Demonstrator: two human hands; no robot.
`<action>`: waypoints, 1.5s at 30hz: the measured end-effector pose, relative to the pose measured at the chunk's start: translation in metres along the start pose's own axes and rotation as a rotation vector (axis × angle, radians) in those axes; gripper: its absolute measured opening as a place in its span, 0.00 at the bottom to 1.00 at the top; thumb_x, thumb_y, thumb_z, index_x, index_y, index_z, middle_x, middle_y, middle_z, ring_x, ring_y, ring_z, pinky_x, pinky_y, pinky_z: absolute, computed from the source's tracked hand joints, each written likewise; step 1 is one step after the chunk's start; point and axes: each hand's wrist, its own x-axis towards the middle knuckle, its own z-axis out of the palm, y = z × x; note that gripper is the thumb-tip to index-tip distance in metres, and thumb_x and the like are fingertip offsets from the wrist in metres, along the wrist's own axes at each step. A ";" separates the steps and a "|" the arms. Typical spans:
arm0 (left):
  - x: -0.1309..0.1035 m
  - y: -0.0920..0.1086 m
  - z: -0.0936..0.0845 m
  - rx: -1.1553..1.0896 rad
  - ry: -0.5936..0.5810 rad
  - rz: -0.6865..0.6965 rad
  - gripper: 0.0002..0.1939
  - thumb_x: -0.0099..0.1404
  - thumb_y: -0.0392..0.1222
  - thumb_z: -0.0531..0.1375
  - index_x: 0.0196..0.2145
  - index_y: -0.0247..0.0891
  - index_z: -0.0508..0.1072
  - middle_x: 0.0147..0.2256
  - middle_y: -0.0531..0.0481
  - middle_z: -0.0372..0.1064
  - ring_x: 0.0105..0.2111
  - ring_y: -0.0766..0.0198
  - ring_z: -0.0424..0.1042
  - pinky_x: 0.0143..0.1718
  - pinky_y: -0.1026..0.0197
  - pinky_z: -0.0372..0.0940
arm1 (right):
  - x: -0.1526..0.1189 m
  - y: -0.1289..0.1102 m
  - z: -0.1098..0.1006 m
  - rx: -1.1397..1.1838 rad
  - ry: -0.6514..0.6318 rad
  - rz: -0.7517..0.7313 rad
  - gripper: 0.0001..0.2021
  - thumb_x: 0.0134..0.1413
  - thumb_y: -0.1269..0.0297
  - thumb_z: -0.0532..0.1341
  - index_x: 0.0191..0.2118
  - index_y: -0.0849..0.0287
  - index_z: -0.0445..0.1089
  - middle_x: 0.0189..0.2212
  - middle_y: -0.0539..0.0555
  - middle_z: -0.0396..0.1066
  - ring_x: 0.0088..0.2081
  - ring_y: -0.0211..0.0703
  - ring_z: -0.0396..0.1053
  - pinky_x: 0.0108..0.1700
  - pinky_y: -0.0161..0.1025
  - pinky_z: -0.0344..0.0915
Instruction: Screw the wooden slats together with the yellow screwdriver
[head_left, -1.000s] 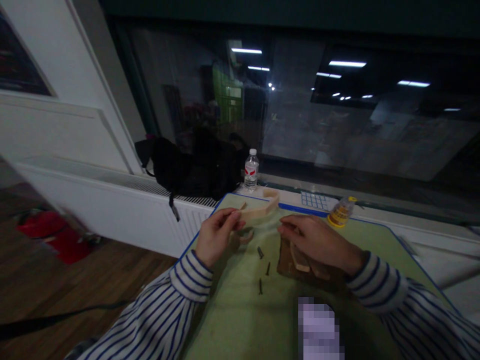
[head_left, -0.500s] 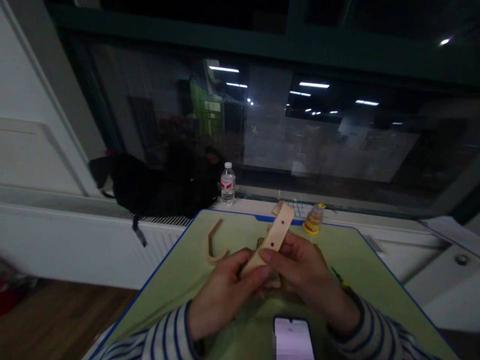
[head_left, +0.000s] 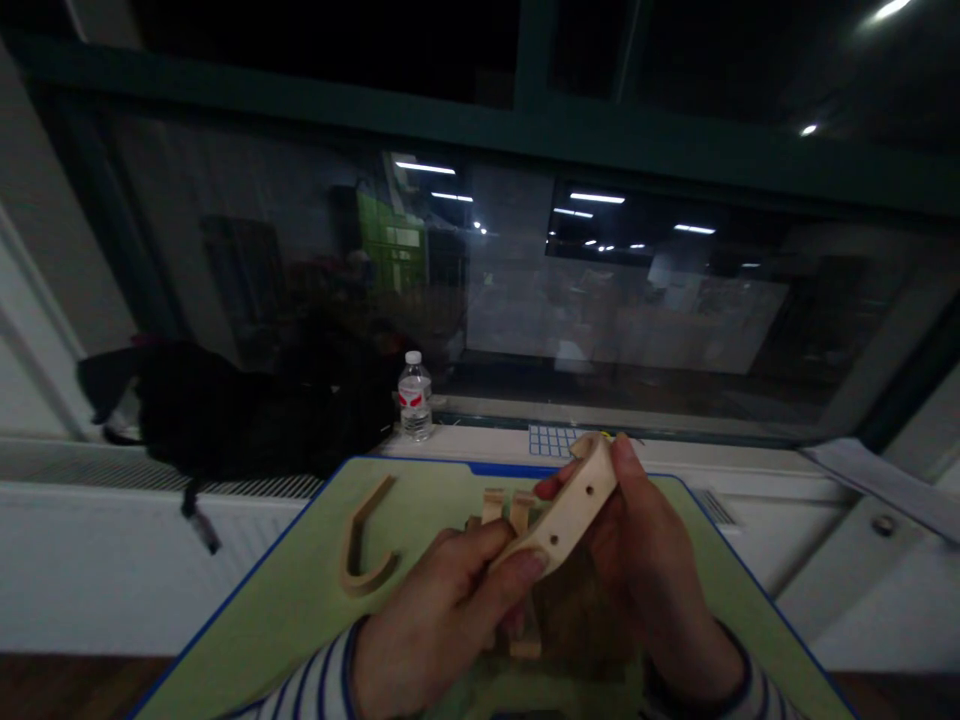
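A curved strip of pale wood with two small holes [head_left: 574,512] is held up over the table, tilted, its hooked end at the upper right. My left hand [head_left: 457,590] pinches its lower end between thumb and fingers. My right hand [head_left: 645,550] grips the curled upper end, thumb on the near side and fingers partly hidden behind. Beneath and behind the hands lie more wooden pieces [head_left: 523,510], partly covered. Left of my left hand, a J-shaped wooden piece [head_left: 351,545] rests alone on the light green tabletop [head_left: 300,590].
A water bottle [head_left: 415,398] stands on the window ledge. Left of it a black bag [head_left: 225,410] lies over the radiator [head_left: 37,460]. A blue-and-white grid sheet [head_left: 551,441] lies on the sill behind the table, and papers [head_left: 885,485] stick out at the right.
My right hand has moved from the strip's middle to its curled upper end, and the strip has turned. The view has shifted; the phone has dropped almost out of sight.
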 end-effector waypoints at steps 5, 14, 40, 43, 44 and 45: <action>0.013 0.006 -0.003 0.313 0.066 0.159 0.12 0.67 0.48 0.50 0.38 0.41 0.69 0.33 0.51 0.70 0.32 0.64 0.68 0.34 0.64 0.62 | 0.009 -0.006 -0.011 -0.221 -0.156 0.012 0.15 0.48 0.55 0.65 0.40 0.56 0.67 0.32 0.52 0.76 0.34 0.43 0.73 0.39 0.41 0.67; 0.010 -0.002 0.019 0.727 0.191 0.133 0.21 0.67 0.51 0.49 0.56 0.46 0.63 0.48 0.43 0.67 0.44 0.53 0.69 0.44 0.53 0.66 | 0.034 -0.011 -0.041 -0.636 -0.109 -0.152 0.13 0.55 0.57 0.58 0.44 0.57 0.64 0.40 0.54 0.73 0.32 0.40 0.71 0.33 0.40 0.69; -0.003 -0.005 -0.006 0.658 -0.362 0.122 0.12 0.63 0.47 0.58 0.44 0.46 0.71 0.43 0.51 0.71 0.44 0.56 0.69 0.41 0.58 0.59 | 0.063 -0.023 -0.108 -1.009 -0.368 0.051 0.15 0.51 0.51 0.60 0.37 0.59 0.71 0.27 0.50 0.71 0.25 0.38 0.66 0.26 0.36 0.62; -0.003 -0.004 -0.008 0.634 -0.379 0.127 0.10 0.64 0.46 0.57 0.42 0.43 0.71 0.42 0.52 0.71 0.44 0.57 0.70 0.40 0.58 0.58 | 0.065 -0.011 -0.106 -1.015 -0.443 0.105 0.15 0.51 0.51 0.59 0.35 0.59 0.71 0.26 0.50 0.69 0.25 0.38 0.65 0.27 0.36 0.62; -0.002 -0.004 -0.008 0.628 -0.381 0.131 0.10 0.64 0.46 0.57 0.41 0.43 0.71 0.42 0.52 0.72 0.43 0.57 0.70 0.40 0.58 0.58 | 0.066 -0.006 -0.106 -1.017 -0.467 0.118 0.14 0.52 0.52 0.59 0.33 0.59 0.71 0.25 0.50 0.69 0.25 0.37 0.64 0.27 0.36 0.62; -0.001 -0.003 -0.008 0.625 -0.383 0.133 0.09 0.64 0.46 0.57 0.40 0.42 0.71 0.42 0.52 0.72 0.43 0.57 0.70 0.39 0.59 0.58 | 0.067 -0.002 -0.105 -1.018 -0.489 0.128 0.14 0.53 0.52 0.58 0.32 0.59 0.70 0.25 0.49 0.68 0.25 0.37 0.63 0.27 0.36 0.61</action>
